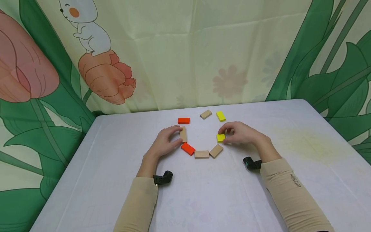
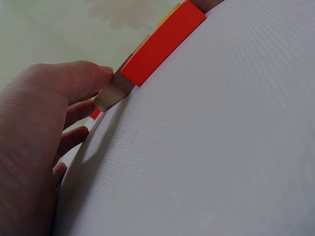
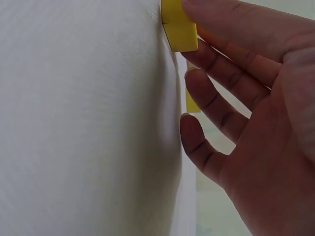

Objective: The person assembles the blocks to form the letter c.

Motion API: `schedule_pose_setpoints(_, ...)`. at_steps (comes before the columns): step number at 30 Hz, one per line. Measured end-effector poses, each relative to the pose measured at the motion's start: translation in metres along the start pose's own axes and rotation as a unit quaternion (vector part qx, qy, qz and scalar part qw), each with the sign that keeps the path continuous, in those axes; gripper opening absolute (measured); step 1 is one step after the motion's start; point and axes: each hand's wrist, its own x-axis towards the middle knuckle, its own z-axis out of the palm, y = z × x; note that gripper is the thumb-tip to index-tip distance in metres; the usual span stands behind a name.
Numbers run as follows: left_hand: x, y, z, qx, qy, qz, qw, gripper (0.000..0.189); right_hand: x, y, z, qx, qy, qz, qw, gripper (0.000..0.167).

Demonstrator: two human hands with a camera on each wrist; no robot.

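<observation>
My left hand pinches a plain wooden block lengthwise, thumb at its near end and fingers at its far end. In the left wrist view, the thumb rests at the end of that wooden block, right beside a red block. Across from it, my right hand grips a yellow block between thumb and fingers. The right wrist view has the thumb on this yellow block, low at the white cloth, with the other fingers loosely bent.
Between the hands, a red block and two wooden blocks, one flat and one slanted, form a curve. Farther back lie a red block, a wooden block and a yellow block. A printed curtain hangs behind the white-covered table.
</observation>
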Motion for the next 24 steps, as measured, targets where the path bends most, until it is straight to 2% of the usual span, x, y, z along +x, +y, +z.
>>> schedule_pose_setpoints(10,-0.001,0.0013,-0.0017,-0.004,0.003,0.002,1.0,0.048,-0.0009,-0.0026,-0.0005,0.009,-0.027,0.015,0.9995,0.029)
schedule_pose_setpoints(24,-0.0006,0.0005,-0.0008,-0.003,0.003,0.006,1.0,0.047,-0.0015,-0.003,-0.001,0.005,-0.032,0.005,0.9995,0.027)
